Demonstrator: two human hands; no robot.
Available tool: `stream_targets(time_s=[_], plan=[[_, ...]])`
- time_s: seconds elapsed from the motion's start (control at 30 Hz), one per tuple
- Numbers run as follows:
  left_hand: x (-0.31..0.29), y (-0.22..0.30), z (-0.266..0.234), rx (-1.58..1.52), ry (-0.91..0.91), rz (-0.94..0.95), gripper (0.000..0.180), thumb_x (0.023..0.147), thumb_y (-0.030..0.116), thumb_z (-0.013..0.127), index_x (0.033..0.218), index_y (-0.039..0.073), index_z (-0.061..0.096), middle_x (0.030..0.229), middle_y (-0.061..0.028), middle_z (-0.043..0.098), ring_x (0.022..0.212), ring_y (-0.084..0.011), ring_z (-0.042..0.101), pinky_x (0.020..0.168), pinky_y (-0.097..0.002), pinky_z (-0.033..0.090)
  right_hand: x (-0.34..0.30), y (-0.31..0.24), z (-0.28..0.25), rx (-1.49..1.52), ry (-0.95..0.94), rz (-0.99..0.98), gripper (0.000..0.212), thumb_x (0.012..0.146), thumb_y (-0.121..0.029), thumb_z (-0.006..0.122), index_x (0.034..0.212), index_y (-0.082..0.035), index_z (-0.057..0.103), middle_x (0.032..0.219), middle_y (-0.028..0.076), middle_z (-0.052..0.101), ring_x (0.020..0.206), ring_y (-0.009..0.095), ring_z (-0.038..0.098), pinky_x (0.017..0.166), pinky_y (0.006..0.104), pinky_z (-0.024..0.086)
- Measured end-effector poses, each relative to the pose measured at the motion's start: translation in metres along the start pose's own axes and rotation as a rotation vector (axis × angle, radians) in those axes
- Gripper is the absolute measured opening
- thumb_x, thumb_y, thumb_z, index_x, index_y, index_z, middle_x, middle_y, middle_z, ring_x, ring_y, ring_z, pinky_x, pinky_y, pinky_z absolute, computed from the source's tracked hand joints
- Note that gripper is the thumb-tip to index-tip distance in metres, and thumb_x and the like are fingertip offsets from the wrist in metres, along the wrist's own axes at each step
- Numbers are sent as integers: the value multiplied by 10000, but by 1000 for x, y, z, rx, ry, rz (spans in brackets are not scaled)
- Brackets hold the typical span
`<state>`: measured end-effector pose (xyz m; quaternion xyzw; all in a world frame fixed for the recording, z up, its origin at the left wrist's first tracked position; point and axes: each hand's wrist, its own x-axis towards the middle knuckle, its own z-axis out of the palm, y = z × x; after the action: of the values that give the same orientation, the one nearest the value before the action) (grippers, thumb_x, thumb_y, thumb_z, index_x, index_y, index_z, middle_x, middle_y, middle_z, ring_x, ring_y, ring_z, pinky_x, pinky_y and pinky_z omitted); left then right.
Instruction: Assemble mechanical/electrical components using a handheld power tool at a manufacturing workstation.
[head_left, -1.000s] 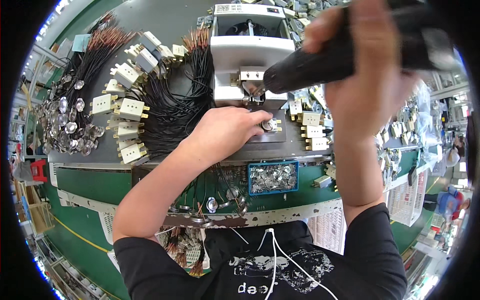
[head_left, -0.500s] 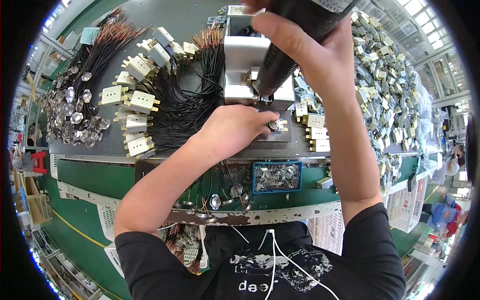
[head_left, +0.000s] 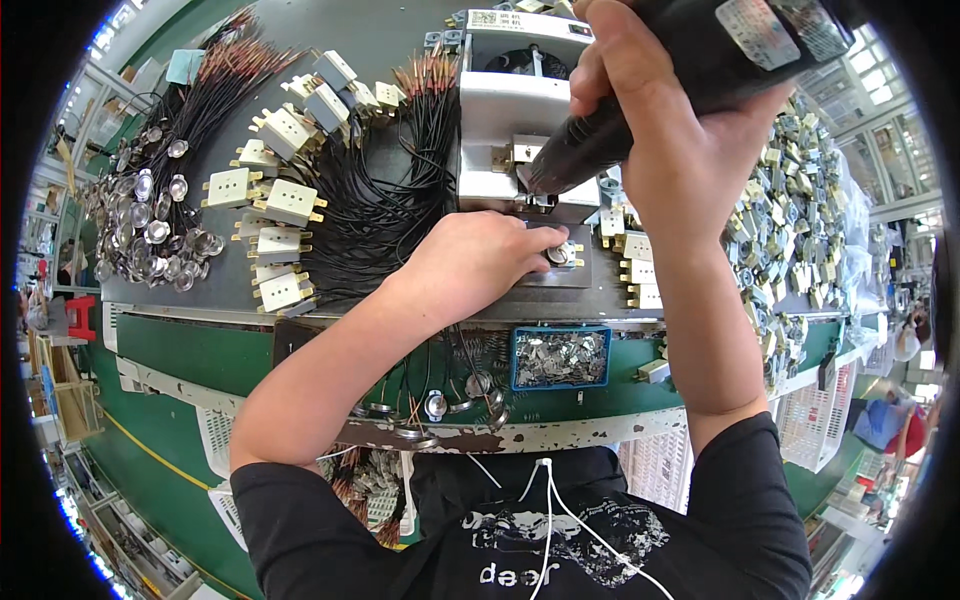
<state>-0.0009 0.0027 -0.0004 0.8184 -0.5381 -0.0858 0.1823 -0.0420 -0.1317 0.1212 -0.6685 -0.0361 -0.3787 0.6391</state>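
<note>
My right hand (head_left: 680, 140) is wrapped round a thick black power screwdriver (head_left: 605, 135), which leans with its top to the right. Its narrow end is over the metal fixture (head_left: 485, 185), beside a pale block with brass tabs (head_left: 527, 150); the contact point is hard to see. My left hand (head_left: 485, 255) lies on the front of the fixture, fingers curled, index finger and thumb at a small round silver-capped part (head_left: 560, 253) with brass tabs beside it. Part of that piece is hidden by the fingers. Black wires (head_left: 385, 220) run left of this hand.
Cream switch-like blocks (head_left: 285, 200) ring the wires on the left. Beyond lies a bundle of wires with round metal caps (head_left: 150, 230). A large heap of cream and grey blocks (head_left: 775, 200) fills the right. A blue tray (head_left: 515, 375) of small metal pieces stands at the front edge.
My right hand and the screwdriver have swung to the right, and the screwdriver tilts more. My left hand stays at the silver-capped part. The whole view has shifted slightly.
</note>
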Motion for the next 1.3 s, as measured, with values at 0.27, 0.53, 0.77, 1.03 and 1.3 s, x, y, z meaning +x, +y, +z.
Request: stream_targets(time_s=[0.27,0.53,0.77,1.03,1.3], plan=[[0,2,-2,-2,-23,-10,387,963,322,649,1330,201,670,833,-98,694,857,-291,699,731,-428,565,-6,10,3,6,18,19,278,872,57,751,1087,-13,590,846,55,684,648,116,655,558,249,530],[-1,-3,4,-4,49,35,304,957,308,642,1241,209,681,837,-80,702,860,-288,702,737,-421,578,-6,24,5,-27,104,-77,472,881,89,734,1247,-14,454,933,72,681,718,113,652,601,245,535],[2,4,-1,28,15,21,325,959,305,646,1272,222,682,850,-86,704,871,-285,702,746,-414,574,37,60,14,715,-181,-744,589,872,89,738,1329,-25,384,945,84,679,748,127,663,628,265,549],[-4,1,5,-17,75,20,305,938,325,681,1182,148,730,884,-84,722,890,-282,708,764,-412,574,-11,9,-35,-34,-89,-172,192,997,-69,646,1109,88,646,711,86,623,597,145,587,573,285,487],[1,1,0,-88,59,-2,322,951,326,675,1210,137,704,1020,-95,754,970,-299,711,829,-409,573,-26,23,-61,39,-100,-78,120,978,-22,681,1050,68,648,729,85,643,591,146,621,580,271,502]])
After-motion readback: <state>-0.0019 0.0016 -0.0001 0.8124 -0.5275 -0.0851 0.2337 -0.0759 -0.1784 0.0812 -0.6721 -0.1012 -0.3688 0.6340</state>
